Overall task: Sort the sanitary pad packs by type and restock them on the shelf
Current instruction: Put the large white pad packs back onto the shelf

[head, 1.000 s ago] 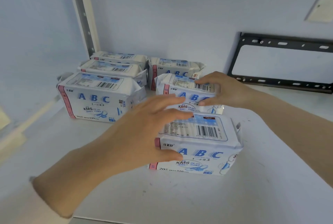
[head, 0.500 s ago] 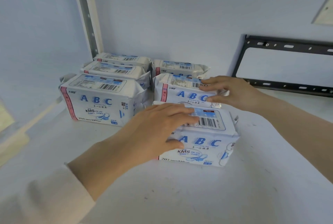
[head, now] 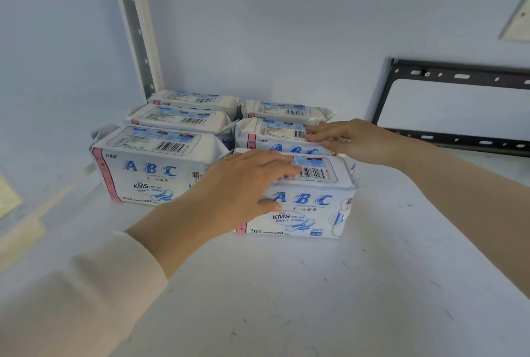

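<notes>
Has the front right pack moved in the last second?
Yes. The front right pack slid back toward the wall: its gap to the pack behind has closed, and it stands nearer in line with the front left pack.

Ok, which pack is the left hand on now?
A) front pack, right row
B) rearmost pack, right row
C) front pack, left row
A: the left hand lies over the front right pack, fingers on its top, thumb on its front face.
</notes>
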The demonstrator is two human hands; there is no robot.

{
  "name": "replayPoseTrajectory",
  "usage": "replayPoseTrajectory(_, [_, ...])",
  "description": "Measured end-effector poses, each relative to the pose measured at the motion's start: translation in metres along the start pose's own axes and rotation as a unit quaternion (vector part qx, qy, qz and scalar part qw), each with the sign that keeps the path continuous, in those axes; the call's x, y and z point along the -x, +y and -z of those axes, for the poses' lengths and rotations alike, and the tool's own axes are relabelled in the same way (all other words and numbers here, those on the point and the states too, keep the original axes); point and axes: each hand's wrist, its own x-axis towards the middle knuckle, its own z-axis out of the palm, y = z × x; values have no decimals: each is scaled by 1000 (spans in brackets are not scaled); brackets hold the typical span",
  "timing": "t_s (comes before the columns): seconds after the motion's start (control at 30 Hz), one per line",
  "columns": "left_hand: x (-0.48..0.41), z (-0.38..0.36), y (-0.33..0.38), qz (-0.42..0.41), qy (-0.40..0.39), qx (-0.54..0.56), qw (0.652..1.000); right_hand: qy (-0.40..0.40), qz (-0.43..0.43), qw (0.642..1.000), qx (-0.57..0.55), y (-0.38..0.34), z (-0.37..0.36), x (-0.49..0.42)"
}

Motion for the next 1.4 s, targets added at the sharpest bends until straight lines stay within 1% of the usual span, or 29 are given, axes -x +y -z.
replayPoseTrajectory(0.13, [-5,-1,-3,4,-6,-8,1000,34,-59,996,-60,-2,-4,-7])
replayPoseTrajectory(0.37, [-10,-3,-10,2,-2,-14,1000,64,-52,994,-78,-2,-16,-5])
replayPoseTrajectory(0.57, [-14,-4,-13,0,1,-15,1000,70,-22,996,-40,-9,-24,1])
replayPoseTrajectory(0.67, [-14,-4,-13,0,0,-13,1000,76,-25,997,-8,-10,-26,2])
replayPoseTrajectory(0.9, [-16,-3,-14,4,0,-8,1000,83,-39,996,14,-17,-23,3])
replayPoseTrajectory(1.17, [-12,-6,-14,-1,3,-13,1000,50,-46,997,38,-17,-25,1])
replayPoseTrajectory(1.27, [-4,-2,-9,1,8,-11,1000,74,-50,995,43,-22,-27,4])
replayPoseTrajectory(1.4, [11,7,-4,35,17,-13,999,125,-56,989,53,-33,-28,19])
